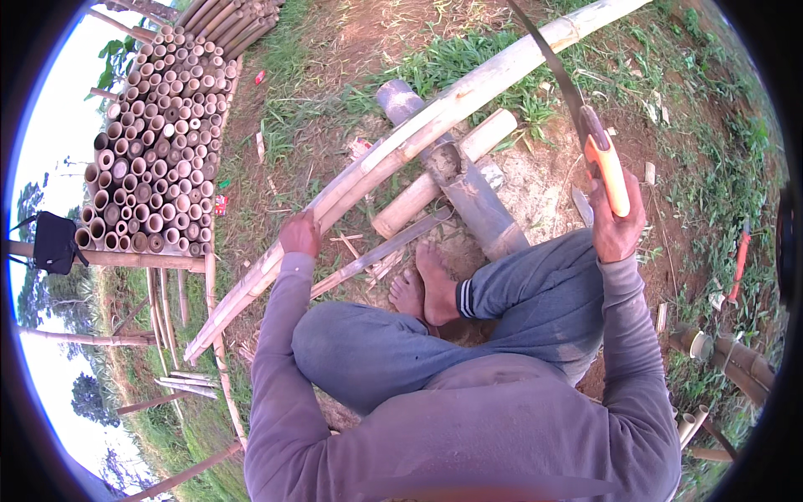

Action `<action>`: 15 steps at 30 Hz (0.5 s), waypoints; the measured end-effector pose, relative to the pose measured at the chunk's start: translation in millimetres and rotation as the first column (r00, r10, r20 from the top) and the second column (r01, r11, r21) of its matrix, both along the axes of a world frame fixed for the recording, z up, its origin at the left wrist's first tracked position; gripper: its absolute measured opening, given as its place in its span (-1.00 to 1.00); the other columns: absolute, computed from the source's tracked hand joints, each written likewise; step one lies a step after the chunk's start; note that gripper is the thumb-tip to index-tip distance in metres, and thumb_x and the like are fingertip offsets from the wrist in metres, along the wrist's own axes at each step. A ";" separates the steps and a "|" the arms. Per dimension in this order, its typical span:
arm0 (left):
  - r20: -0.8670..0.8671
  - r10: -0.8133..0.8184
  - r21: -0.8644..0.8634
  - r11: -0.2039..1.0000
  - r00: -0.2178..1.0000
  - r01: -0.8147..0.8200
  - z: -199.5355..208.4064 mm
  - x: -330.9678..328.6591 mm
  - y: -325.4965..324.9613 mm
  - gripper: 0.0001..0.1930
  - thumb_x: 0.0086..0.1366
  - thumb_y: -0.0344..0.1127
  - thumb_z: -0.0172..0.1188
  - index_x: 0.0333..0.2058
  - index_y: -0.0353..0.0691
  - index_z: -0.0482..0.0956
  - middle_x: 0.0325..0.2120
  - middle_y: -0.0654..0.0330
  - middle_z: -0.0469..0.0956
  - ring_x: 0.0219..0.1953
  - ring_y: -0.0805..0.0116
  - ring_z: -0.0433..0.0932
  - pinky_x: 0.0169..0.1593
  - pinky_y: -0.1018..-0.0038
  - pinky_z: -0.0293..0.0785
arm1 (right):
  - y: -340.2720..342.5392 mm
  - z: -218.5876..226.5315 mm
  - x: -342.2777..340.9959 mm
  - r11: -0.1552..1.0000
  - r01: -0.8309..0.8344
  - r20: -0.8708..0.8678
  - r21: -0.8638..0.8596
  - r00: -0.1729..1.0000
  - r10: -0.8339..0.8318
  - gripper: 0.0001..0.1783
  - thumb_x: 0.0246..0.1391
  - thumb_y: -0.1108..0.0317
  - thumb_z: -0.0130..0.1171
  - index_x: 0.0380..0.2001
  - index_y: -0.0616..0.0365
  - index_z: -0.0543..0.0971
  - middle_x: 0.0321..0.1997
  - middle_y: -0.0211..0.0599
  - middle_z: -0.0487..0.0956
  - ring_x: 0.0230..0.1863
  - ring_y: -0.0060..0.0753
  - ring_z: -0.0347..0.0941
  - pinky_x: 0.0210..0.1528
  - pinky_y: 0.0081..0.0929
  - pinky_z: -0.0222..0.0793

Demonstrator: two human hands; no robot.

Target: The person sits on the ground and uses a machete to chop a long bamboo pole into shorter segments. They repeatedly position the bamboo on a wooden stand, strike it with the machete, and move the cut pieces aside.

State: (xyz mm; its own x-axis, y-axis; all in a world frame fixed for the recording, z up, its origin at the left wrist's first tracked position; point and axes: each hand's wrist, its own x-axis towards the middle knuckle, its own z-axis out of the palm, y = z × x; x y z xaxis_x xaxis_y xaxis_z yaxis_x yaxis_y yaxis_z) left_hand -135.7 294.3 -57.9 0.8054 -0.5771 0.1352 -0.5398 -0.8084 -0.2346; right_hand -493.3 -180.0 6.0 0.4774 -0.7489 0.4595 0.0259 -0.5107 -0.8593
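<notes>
My left hand (301, 233) is closed on a long bamboo pole (412, 138), which slants from the lower left to the upper right across the view. The pole lies over a thick, dark bamboo log (479, 209) on the ground. In my right hand (619, 219) is a handsaw (609, 163) with an orange and brown handle. Its dark blade points up and away, passing in front of the pole's far part; whether it touches the pole I cannot tell. A short pale bamboo piece (404, 206) lies crosswise by the log, below the pole.
A big stack of cut bamboo tubes (159, 151) stands at the left in a bamboo frame, with a black bag (55, 243) hanging there. A bamboo strip (376, 256) lies near my bare feet (435, 284). At the right, a red-handled tool (741, 255) lies in grass near thick bamboo pieces (740, 364).
</notes>
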 end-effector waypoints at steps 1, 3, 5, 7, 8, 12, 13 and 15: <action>0.003 -0.010 -0.006 1.000 1.000 0.010 1.7 1.0 -3.3 -0.64 0.26 -0.16 0.45 -0.02 -0.16 0.72 -0.23 0.07 0.75 -0.15 -0.01 0.72 0.01 0.07 0.61 | 12.3 -2.2 11.5 0.995 -0.056 -0.008 0.079 0.998 0.057 -0.69 0.34 0.42 0.35 0.09 0.28 0.63 -0.22 -0.35 0.68 -0.24 -0.60 0.57 -0.17 -0.50 0.52; 0.037 -0.026 -0.030 0.999 0.999 0.027 -3.2 5.9 3.3 -0.64 0.25 -0.17 0.45 -0.02 -0.16 0.72 -0.24 0.07 0.74 -0.16 -0.01 0.73 -0.02 0.07 0.62 | 31.1 -8.7 37.5 0.968 -0.161 -0.018 0.195 0.986 0.168 -0.69 0.33 0.42 0.35 0.08 0.28 0.64 -0.24 -0.37 0.69 -0.24 -0.59 0.58 -0.17 -0.50 0.52; 0.036 -0.021 -0.023 0.999 0.999 0.022 -4.7 7.2 5.4 -0.62 0.26 -0.17 0.44 0.01 -0.16 0.72 -0.22 0.04 0.74 -0.15 -0.03 0.73 -0.03 0.07 0.63 | 35.3 -24.1 50.8 0.954 -0.223 -0.030 0.200 0.972 0.233 -0.71 0.30 0.40 0.37 0.03 0.24 0.66 -0.30 -0.35 0.69 -0.29 -0.57 0.60 -0.20 -0.47 0.54; -0.005 0.011 0.012 1.000 1.000 -0.011 -2.9 3.3 0.7 -0.59 0.28 -0.16 0.42 0.06 -0.15 0.73 -0.16 -0.01 0.74 -0.14 -0.06 0.74 -0.03 0.07 0.65 | 39.8 -22.6 55.6 0.958 -0.230 -0.114 0.170 0.961 0.251 -0.73 0.29 0.39 0.38 0.01 0.23 0.66 -0.32 -0.31 0.70 -0.31 -0.56 0.60 -0.21 -0.45 0.54; -0.020 0.028 0.019 0.999 0.999 -0.028 -2.2 2.4 1.9 -0.60 0.28 -0.16 0.42 0.06 -0.15 0.73 -0.16 -0.01 0.74 -0.13 -0.06 0.74 -0.03 0.06 0.65 | 41.4 -22.4 57.1 0.960 -0.234 -0.156 0.154 0.954 0.258 -0.74 0.28 0.38 0.38 -0.01 0.22 0.67 -0.33 -0.28 0.70 -0.32 -0.56 0.60 -0.22 -0.44 0.54; -0.063 0.078 0.055 0.996 0.995 -0.074 3.9 1.1 -5.2 -0.59 0.30 -0.15 0.41 0.08 -0.14 0.71 -0.16 -0.02 0.74 -0.13 -0.06 0.74 -0.05 0.05 0.65 | 43.9 -28.6 54.9 0.951 -0.251 -0.177 0.181 0.943 0.283 -0.75 0.27 0.38 0.40 -0.04 0.22 0.67 -0.34 -0.29 0.70 -0.31 -0.57 0.61 -0.22 -0.44 0.54; -0.070 0.090 0.072 0.994 0.993 -0.085 5.0 0.6 -6.3 -0.59 0.30 -0.15 0.41 0.08 -0.14 0.71 -0.17 -0.02 0.74 -0.13 -0.06 0.74 -0.06 0.04 0.65 | 44.0 -29.9 55.1 0.944 -0.262 -0.155 0.202 0.943 0.295 -0.76 0.27 0.38 0.40 -0.05 0.22 0.67 -0.35 -0.31 0.69 -0.32 -0.59 0.60 -0.22 -0.45 0.53; -0.072 0.083 0.071 0.994 0.994 -0.078 5.2 1.3 -4.9 -0.58 0.30 -0.15 0.41 0.10 -0.14 0.70 -0.18 -0.01 0.73 -0.16 -0.07 0.74 -0.07 0.03 0.65 | 43.7 -32.7 56.4 0.927 -0.288 -0.109 0.242 0.941 0.320 -0.77 0.27 0.39 0.39 -0.06 0.22 0.67 -0.36 -0.35 0.69 -0.32 -0.61 0.58 -0.23 -0.47 0.52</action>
State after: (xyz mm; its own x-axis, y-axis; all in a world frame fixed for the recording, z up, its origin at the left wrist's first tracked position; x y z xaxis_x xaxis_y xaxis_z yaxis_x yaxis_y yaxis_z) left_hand -134.4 289.5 -52.8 0.8559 -0.5159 0.0358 -0.4918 -0.8334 -0.2521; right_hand -436.9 -136.3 -26.7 0.7467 -0.6313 0.2096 0.0178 -0.2961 -0.9550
